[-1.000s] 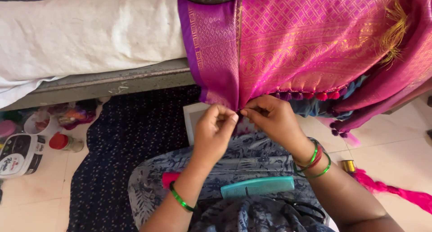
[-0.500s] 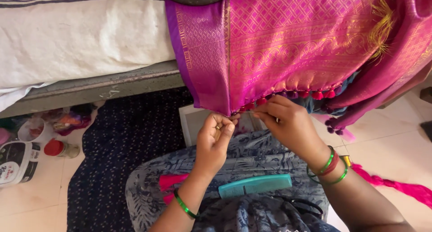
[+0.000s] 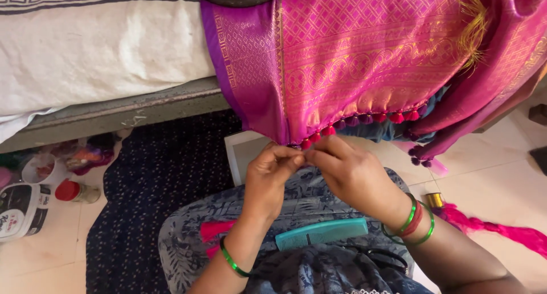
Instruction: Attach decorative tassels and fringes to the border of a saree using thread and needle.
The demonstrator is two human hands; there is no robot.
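Pale tiled floor [image 3: 51, 260] runs under a bed [image 3: 114, 109] whose white sheet [image 3: 97, 60] fills the upper left; below it sit a red-capped bottle [image 3: 77, 191] and a white box [image 3: 20, 211], then a dark dotted mat [image 3: 154, 186]. Over the bed's edge hangs a pink and purple sari [image 3: 353, 60], its lower hem lined with small red and maroon tassels [image 3: 393, 117]. Both hands meet at the hem's left corner. The left hand [image 3: 268, 177] has its thumb and forefinger pinched tight, and the right hand [image 3: 350, 171] pinches from the other side, fingertips all but touching; between them lies what seems to be a tassel or its thread, though it is too small and too hidden to tell which. The hem corner [image 3: 299, 143] hangs just above the fingertips, touching them, with the finished tassels running off to the right. To do this step well, I judge, the pinch should stay close under the hem so the cloth hangs taut, the knot drawn snug against the edge, and spacing matched to the neighbouring tassels. On the lap lie a teal comb [image 3: 322, 232] and a pink tuft [image 3: 213, 230]; further right, a gold spool [image 3: 434, 200] and pink thread [image 3: 501, 230] rest on the floor.
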